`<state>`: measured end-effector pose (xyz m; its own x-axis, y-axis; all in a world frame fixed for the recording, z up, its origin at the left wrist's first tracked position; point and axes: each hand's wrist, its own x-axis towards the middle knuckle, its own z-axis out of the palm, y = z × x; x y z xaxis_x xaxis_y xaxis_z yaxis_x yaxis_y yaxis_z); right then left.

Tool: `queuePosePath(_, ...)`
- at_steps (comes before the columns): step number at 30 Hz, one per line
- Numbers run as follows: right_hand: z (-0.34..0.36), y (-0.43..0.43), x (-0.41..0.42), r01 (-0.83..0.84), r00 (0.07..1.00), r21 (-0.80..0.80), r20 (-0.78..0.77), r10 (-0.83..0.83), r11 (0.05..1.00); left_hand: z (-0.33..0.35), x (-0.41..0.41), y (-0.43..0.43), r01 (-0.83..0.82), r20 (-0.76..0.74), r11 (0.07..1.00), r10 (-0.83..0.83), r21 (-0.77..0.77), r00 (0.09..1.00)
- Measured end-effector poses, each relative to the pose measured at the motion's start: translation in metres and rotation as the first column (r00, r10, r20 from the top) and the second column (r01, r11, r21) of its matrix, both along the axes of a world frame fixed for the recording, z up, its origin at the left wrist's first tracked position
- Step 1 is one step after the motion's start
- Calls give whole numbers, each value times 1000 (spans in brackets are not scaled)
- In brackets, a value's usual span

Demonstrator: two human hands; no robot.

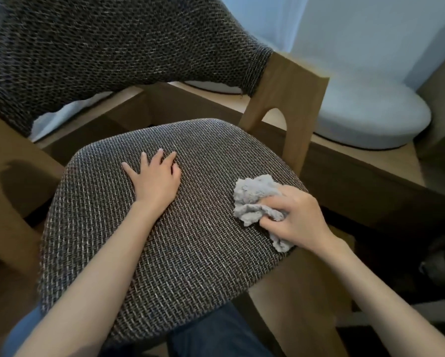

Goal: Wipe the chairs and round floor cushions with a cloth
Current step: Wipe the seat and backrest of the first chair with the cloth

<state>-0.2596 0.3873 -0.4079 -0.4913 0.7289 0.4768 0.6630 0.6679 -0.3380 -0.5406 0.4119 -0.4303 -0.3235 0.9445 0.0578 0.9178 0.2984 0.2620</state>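
My left hand (155,177) lies flat on the chair seat (164,253), fingers straight and spread apart. My right hand (301,217) grips a crumpled grey cloth (257,199), with its fingers curled round it, and holds it against the seat near its right edge. The woven backrest (87,55) rises behind, with a wooden arm post (288,99) to its right. A pale round cushion (370,119) sits on the raised wooden ledge (410,158) beyond the chair, well apart from the cloth

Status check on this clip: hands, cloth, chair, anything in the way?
Left hand flat on chair seat, bracing. Right hand grips crumpled cloth at seat's right edge. Round cushion behind, untouched. Nothing blocking.
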Motion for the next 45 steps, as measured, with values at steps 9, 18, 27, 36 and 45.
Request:
queuePosePath(9,-7,-13,-36,-29,1000,29,3,29,999,-2,0,2,0,4,1000,0,-3,1000)
queuePosePath(18,-11,100,-133,-14,982,-57,186,25,998,-6,-4,3,4,-33,1000,-5,-19,999)
queuePosePath(27,-20,198,-227,65,987,-53,151,-57,996,-8,-15,13,-27,-7,998,27,53,1000)
queuePosePath(36,-16,193,-224,-5,990,-82,139,17,997,-9,-30,11,-51,-8,996,51,70,999)
queuePosePath(45,-2,76,-124,-213,960,-143,153,234,967,1,-40,-7,-43,-27,999,43,-4,999)
